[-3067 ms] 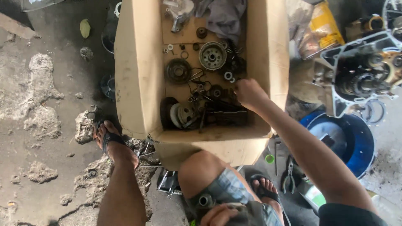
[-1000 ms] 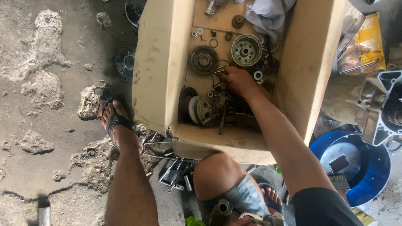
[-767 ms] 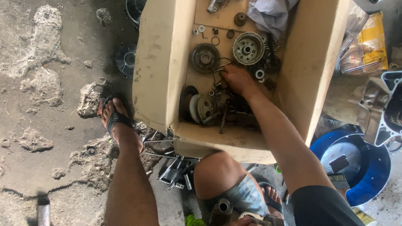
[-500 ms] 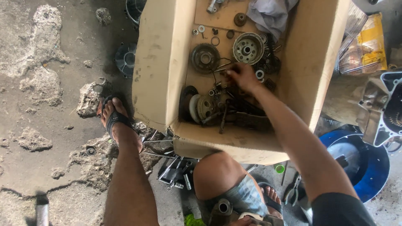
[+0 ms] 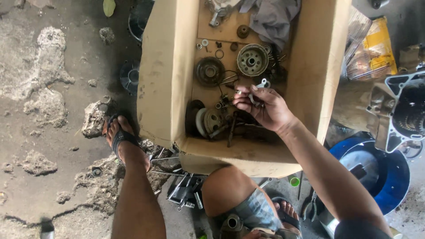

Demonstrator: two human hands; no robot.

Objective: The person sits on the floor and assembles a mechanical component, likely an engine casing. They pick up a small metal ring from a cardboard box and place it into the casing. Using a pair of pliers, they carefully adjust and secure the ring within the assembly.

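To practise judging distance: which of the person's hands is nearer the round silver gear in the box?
Right. The right hand is inside the box, just below the gear, pinching a small metal part. The left hand is not clearly seen.

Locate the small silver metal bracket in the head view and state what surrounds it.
The small silver metal bracket is pinched in the right hand inside the cardboard box, right of centre, just below the round silver hub.

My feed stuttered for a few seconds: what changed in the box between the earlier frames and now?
The right hand, earlier down among the dark parts, has come up holding a small silvery metal piece in its fingertips. The cardboard box, the dark gear, the round grey hub and the grey cloth stayed put. The left hand barely shows at the bottom edge.
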